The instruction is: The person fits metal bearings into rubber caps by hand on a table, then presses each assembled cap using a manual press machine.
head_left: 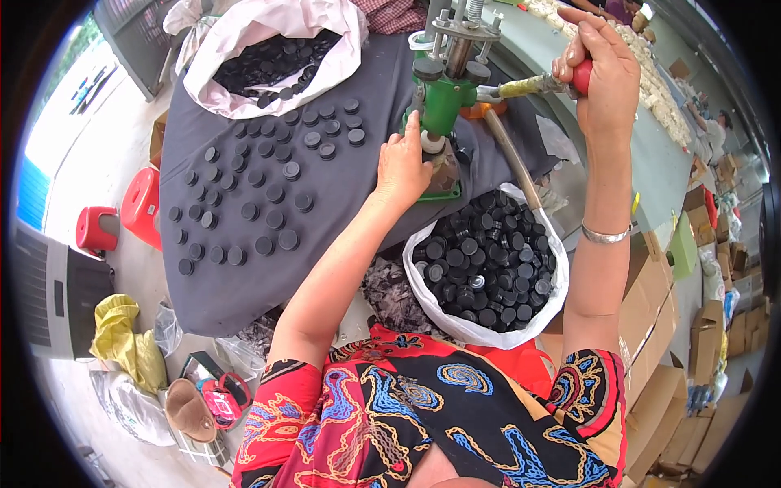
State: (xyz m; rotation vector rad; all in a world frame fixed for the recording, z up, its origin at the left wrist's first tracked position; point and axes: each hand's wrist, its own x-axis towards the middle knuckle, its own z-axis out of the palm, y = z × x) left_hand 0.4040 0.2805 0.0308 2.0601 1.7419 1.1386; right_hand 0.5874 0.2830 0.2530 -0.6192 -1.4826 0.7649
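Note:
A green hand press (442, 106) with a metal column stands at the far side of the dark cloth-covered table. My right hand (604, 69) is wrapped round the red ball knob (581, 77) of its lever (525, 86), which sticks out to the right; one finger points away from the knob. My left hand (403, 167) is at the left of the press, its index finger stretched up against the green body and its thumb by the base. I see nothing held in it. A white plunger tip (433, 143) shows beside that hand; what lies beneath it is partly hidden.
Many black round caps (275, 193) lie spread across the table (244, 301). A pale sack (199, 77) of black pieces sits at the back left; a white bag (423, 297) of black caps is near me. A wooden-handled tool (512, 159) leans behind it. Red stools (145, 207) stand left.

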